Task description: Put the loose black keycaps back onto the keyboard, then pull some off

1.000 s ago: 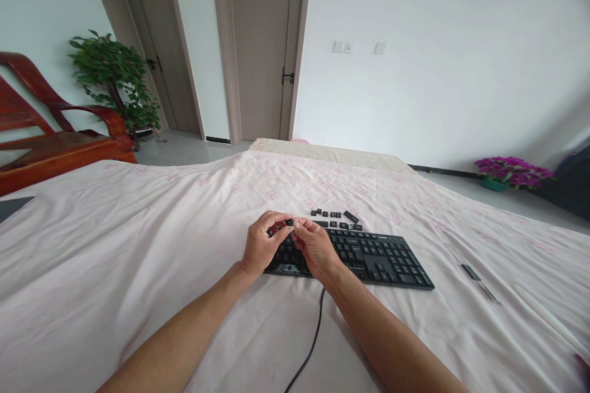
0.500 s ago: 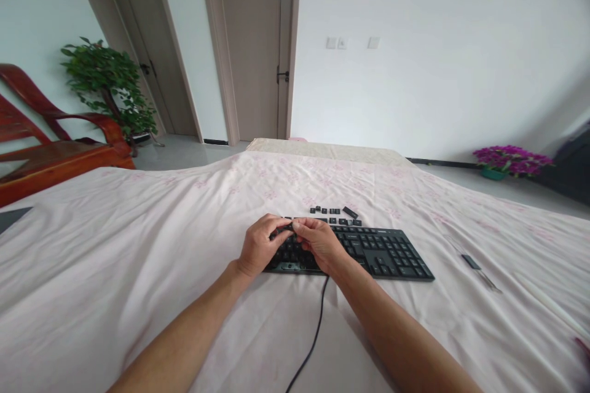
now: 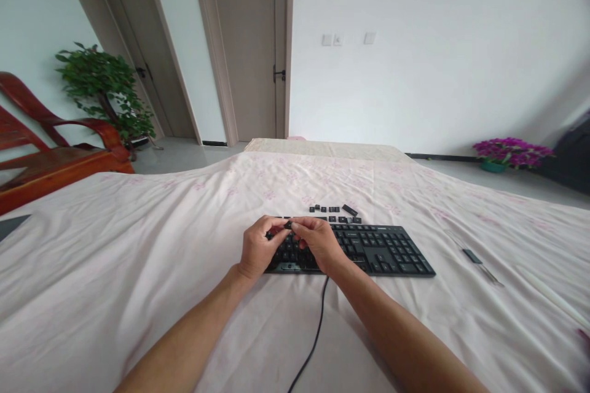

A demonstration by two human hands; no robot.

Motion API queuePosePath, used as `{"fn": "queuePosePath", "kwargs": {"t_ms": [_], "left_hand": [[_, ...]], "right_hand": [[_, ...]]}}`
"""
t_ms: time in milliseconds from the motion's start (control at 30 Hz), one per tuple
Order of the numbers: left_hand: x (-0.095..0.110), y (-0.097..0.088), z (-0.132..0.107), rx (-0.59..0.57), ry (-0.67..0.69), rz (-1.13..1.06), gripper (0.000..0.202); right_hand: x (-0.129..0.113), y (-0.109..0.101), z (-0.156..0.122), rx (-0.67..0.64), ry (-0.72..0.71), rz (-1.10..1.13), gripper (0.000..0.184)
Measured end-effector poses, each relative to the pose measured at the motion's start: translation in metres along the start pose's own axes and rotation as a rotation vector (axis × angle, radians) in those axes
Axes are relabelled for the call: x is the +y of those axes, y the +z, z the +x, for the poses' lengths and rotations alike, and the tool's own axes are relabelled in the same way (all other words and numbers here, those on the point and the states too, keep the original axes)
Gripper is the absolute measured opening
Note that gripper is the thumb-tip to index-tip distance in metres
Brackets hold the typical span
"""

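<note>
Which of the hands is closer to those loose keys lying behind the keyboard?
Right. The right hand lies just short of the loose keys, slightly to their left; the left hand is farther left, over the keyboard's left end. Both pinch a black piece.

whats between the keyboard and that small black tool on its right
Only bare cloth between the keyboard and the black tool, seen in the head view.

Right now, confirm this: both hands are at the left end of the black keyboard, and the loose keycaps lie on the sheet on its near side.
One error: the loose keycaps lie on the sheet on the far side of the keyboard, not the near one, as the head view shows. The left hand and right hand are at its left end.
</note>
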State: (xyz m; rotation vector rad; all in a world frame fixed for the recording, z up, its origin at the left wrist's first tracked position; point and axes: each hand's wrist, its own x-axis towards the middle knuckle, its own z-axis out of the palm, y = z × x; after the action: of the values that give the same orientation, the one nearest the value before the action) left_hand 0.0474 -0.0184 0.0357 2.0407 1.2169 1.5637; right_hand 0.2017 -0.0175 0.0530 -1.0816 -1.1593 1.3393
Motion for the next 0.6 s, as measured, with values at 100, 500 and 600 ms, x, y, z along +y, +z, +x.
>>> {"fn": "queuePosePath", "kwargs": {"t_ms": [100,500,600], "left_hand": [[-0.001,0.001,-0.001,-0.014,-0.032,-0.066,0.015],[0.002,0.003,0.004,-0.096,-0.11,-0.189,0.019],[0.001,0.002,0.004,-0.076,-0.095,-0.154,0.018]], "right_hand": [[-0.002,-0.002,0.0,-0.017,0.014,0.006,0.019],[-0.01,-0.007,-0.002,-0.102,0.078,0.053,0.023],[-0.01,-0.005,-0.003,-0.084,0.076,0.033,0.027]]}}
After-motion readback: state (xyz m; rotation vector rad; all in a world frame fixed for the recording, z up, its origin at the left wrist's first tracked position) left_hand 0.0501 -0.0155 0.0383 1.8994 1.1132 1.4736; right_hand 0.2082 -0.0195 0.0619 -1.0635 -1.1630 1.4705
